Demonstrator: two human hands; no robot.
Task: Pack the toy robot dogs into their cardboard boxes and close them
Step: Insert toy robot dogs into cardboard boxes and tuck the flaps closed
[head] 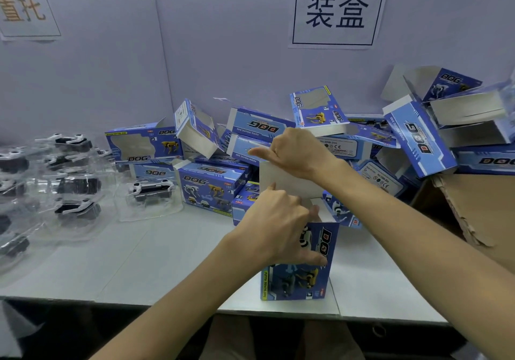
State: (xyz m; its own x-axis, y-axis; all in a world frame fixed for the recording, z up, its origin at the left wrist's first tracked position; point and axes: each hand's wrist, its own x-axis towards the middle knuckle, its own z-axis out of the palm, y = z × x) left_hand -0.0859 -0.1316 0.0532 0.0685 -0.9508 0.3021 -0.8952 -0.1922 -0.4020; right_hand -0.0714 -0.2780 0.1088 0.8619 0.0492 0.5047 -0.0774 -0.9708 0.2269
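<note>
Head view: pale partition wall [223, 67] with a paper sign [337, 11] at the back, grey-white table [139, 262] in front.

- A loose pile of blue boxes [211, 184] is heaped against the wall, most of them with open ends. A brown carton [479, 209] is seen at the right.
- Toy dogs [152, 189] in clear blister trays are laid out on the left of the table, well apart from the box in hand.
- One box [298, 281] is stood on end near the front edge of the table, open end up.
- Left hand [276, 228]: the upper part of the box is gripped, with the thumb laid across the printed front and the fingers curled in at the open end, over a small side flap.
- Right hand [298, 153]: the top edge of the white tuck flap [287, 184] is held under curled fingers, with the index finger stretched out to the left. The flap is raised.
- Whether a dog is loaded cannot be confirmed. A white-and-black shape is seen by the thumb, but it may be print.

Step judged: closing the top end, about midway, with the side flaps being folded in and the tuck flap not yet down.

Next move calls for:
- the side flaps to be held flat;
- the tuck flap to be bent over;
- its tongue to be fed inside the front wall without buckling.
</note>
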